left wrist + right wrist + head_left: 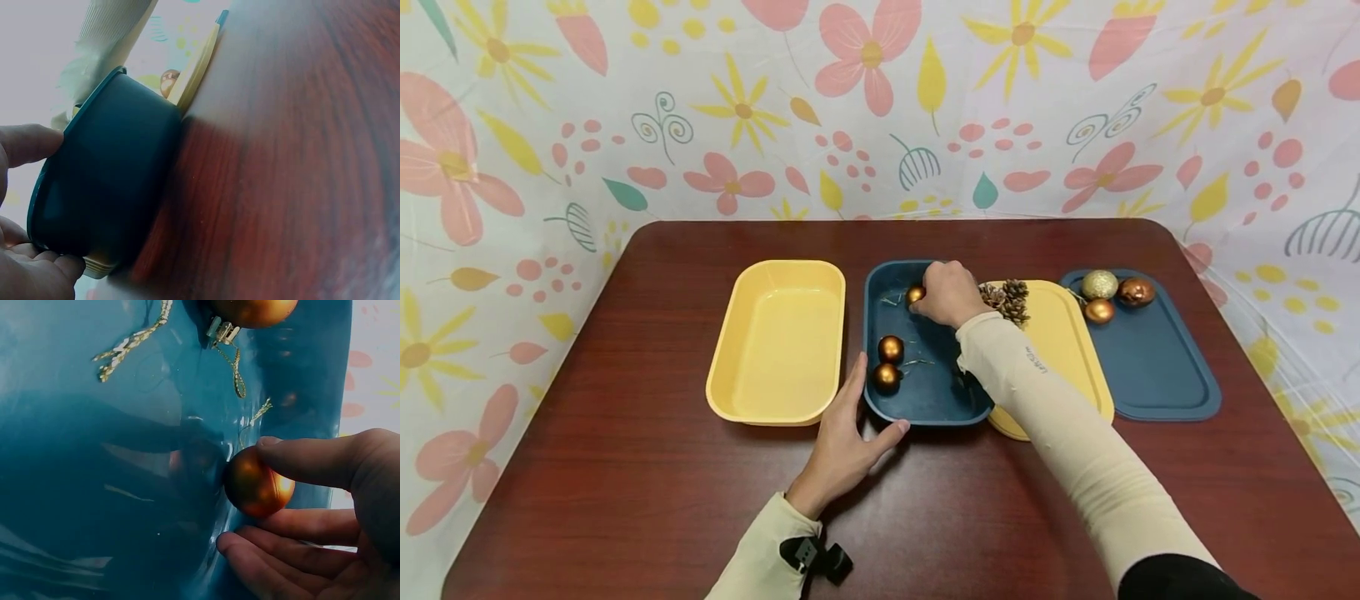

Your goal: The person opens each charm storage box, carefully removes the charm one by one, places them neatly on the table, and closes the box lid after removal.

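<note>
In the head view, my left hand [842, 446] holds the near left corner of a deep blue container [940, 412], thumb at the front and fingers along the left side. The left wrist view shows its thumb [31, 142] on the container's rim. Inside the container, my right hand [951, 293] pinches a copper bauble [259, 484] between thumb and fingers, close to the wall at the far left corner. Two more copper baubles, one [891, 349] behind the other [886, 377], lie at the container's left side. Gold strings hang from the baubles.
A yellow container [775, 333] stands left of the blue one. To the right, pine cones [1011, 302] rest on a yellow lid [1067, 350]. A blue lid [1165, 367] holds a glittery gold bauble [1100, 284] and two copper ones [1137, 292]. Floral cloth [865, 150] hangs behind the table.
</note>
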`<state>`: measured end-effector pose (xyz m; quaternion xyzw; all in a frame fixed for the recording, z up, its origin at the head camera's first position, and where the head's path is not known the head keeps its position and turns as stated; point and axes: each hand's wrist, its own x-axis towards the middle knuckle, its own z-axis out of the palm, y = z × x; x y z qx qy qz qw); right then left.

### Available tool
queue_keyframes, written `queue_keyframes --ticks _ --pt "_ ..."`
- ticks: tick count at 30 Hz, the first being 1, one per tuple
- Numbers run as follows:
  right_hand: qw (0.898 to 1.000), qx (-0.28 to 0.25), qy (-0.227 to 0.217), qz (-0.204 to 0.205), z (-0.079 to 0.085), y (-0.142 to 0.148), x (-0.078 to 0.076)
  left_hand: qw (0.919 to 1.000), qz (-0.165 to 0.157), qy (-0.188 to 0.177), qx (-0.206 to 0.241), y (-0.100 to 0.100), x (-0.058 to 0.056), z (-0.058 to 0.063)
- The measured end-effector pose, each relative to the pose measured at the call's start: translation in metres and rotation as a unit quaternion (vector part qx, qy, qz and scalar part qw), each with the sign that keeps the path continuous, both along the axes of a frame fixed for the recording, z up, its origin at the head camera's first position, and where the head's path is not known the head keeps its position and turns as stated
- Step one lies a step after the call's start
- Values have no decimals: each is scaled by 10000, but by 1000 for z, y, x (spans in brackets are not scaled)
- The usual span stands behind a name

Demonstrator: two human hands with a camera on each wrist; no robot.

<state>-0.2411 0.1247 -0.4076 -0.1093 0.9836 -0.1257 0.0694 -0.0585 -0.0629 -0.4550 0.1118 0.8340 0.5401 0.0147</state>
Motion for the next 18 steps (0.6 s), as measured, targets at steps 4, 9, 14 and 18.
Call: queue_keyframes --ticks 4,9,14,18 --pt "10000 57 -26 -23 -2 0 -1 10000 -10 -7 69 0 0 -1" --pt "9999 -64 -91 -97 -3 -1 -2 10000 -9 2 71 1 0 -1" --pt "9997 -173 -73 -139 -4 -1 -2 10000 9 -3 51 1 0 -2" --pt "9996 -215 -19 -168 -3 -1 -4 10000 12 -8 35 0 0 -2"
